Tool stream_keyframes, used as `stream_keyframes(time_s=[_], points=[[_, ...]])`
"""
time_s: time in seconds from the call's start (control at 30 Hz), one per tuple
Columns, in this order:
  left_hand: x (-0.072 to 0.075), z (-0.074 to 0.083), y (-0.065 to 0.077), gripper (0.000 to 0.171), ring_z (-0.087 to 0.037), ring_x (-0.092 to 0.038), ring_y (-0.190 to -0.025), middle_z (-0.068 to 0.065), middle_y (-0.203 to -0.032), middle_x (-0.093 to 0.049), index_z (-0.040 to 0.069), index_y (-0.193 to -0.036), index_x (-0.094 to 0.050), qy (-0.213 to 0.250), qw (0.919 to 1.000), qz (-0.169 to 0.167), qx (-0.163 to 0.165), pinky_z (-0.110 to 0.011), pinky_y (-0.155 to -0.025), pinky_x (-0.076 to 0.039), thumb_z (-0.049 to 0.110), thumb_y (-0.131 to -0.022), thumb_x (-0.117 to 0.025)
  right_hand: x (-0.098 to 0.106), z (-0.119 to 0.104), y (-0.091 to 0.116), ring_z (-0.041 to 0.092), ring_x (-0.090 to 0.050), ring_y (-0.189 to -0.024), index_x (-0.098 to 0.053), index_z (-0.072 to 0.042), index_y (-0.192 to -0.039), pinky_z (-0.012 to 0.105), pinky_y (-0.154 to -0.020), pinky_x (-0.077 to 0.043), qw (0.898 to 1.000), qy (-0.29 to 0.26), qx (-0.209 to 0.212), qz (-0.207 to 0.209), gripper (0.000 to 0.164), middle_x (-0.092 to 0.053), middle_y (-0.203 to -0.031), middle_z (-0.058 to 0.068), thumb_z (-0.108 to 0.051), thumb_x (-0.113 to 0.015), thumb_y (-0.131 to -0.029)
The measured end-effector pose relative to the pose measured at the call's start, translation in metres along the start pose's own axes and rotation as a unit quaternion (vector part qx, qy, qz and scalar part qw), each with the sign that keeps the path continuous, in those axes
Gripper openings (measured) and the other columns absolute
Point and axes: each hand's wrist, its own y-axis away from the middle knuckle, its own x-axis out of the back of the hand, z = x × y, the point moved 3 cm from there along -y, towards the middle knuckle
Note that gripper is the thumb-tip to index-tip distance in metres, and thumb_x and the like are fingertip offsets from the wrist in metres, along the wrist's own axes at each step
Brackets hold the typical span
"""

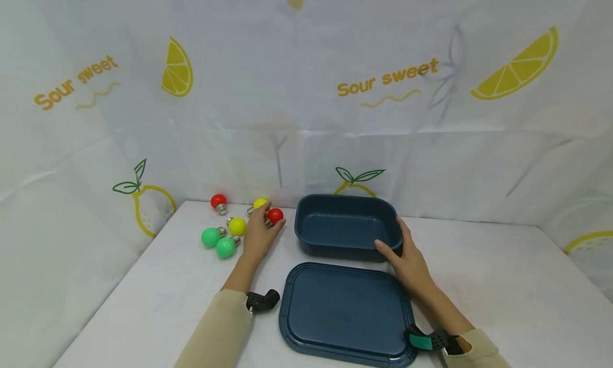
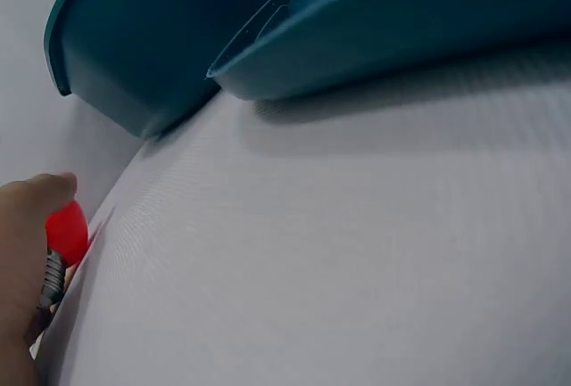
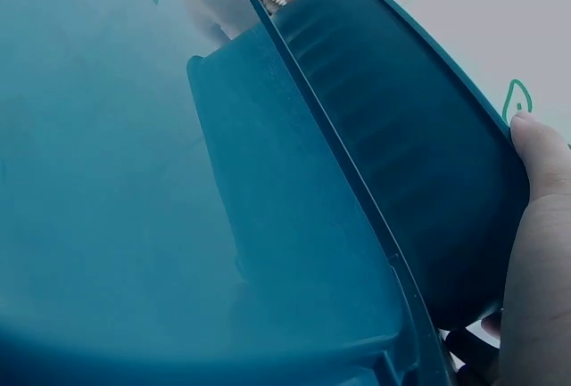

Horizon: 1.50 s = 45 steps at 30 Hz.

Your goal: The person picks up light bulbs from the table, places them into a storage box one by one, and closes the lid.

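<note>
My left hand [image 1: 257, 236] pinches a red light bulb [image 1: 275, 215] between thumb and fingers, low over the table, left of a dark blue box [image 1: 345, 224]. In the left wrist view, the thumb lies against the red bulb [image 2: 68, 233] and its metal screw base shows below. My right hand [image 1: 413, 262] grips the right end of the box, thumb over the rim and fingers along the outside wall. The box's inside is bare. A flat dark blue lid [image 1: 347, 309] lies in front of the box, under the right wrist.
Around the left hand lie another red bulb [image 1: 218, 200], two yellow bulbs [image 1: 237, 226] and two green bulbs [image 1: 226, 248]. A white cloth printed with lemons [image 1: 177, 67] hangs behind the white table [image 1: 493, 293].
</note>
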Motion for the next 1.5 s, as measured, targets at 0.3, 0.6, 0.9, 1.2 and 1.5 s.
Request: stream_keyframes(time_s=[0.3,0.6,0.9,1.2,1.5], points=[[0.001,0.009,0.002,0.051,-0.031,-0.056,-0.131,-0.010,-0.142,-0.061,0.013,-0.139,-0.061,0.024,0.9995,-0.022,-0.002,-0.048,-0.112,-0.047,0.026,-0.092,-0.075,0.004,-0.002,-0.001,0.051,-0.025,-0.150,0.001,-0.022,-0.164,0.070,-0.116,-0.027,1.000,-0.005,0.004,0.006,0.090,-0.017,-0.168,0.025,-0.051,-0.055,-0.100],[0.000,0.007,0.004,0.050,-0.029,-0.061,-0.110,-0.012,-0.135,-0.065,0.014,-0.137,-0.063,0.066,0.9976,-0.006,0.018,-0.042,-0.099,-0.056,0.024,-0.090,-0.078,0.004,-0.003,-0.001,0.051,-0.025,-0.150,0.000,-0.021,-0.164,0.070,-0.117,-0.026,1.000,-0.006,0.002,0.003,0.090,-0.017,-0.168,0.024,-0.051,-0.055,-0.100],[0.004,0.007,0.005,0.050,-0.030,-0.061,-0.110,-0.014,-0.132,-0.065,0.012,-0.136,-0.064,0.110,0.9931,0.002,0.041,-0.042,-0.098,-0.056,0.023,-0.089,-0.078,0.002,-0.002,-0.003,0.050,-0.024,-0.151,0.001,-0.021,-0.164,0.069,-0.118,-0.025,1.000,-0.008,0.003,0.000,0.091,-0.016,-0.168,0.024,-0.052,-0.056,-0.100],[0.004,0.013,0.006,0.047,-0.030,-0.067,-0.106,-0.014,-0.124,-0.069,0.007,-0.127,-0.065,0.119,0.9928,0.011,0.006,-0.042,-0.094,-0.058,0.021,-0.085,-0.082,0.001,-0.001,-0.001,0.050,-0.027,-0.150,0.000,-0.021,-0.164,0.069,-0.117,-0.027,1.000,-0.003,0.001,0.002,0.090,-0.018,-0.167,0.024,-0.052,-0.055,-0.100],[0.005,0.024,0.008,0.046,-0.028,-0.066,-0.105,-0.012,-0.121,-0.068,0.007,-0.123,-0.064,0.142,0.9895,0.013,0.022,-0.041,-0.089,-0.061,0.025,-0.085,-0.083,0.000,0.001,0.000,0.049,-0.026,-0.151,0.000,-0.022,-0.164,0.069,-0.118,-0.026,1.000,-0.007,-0.006,0.000,0.091,-0.018,-0.168,0.024,-0.053,-0.055,-0.099]])
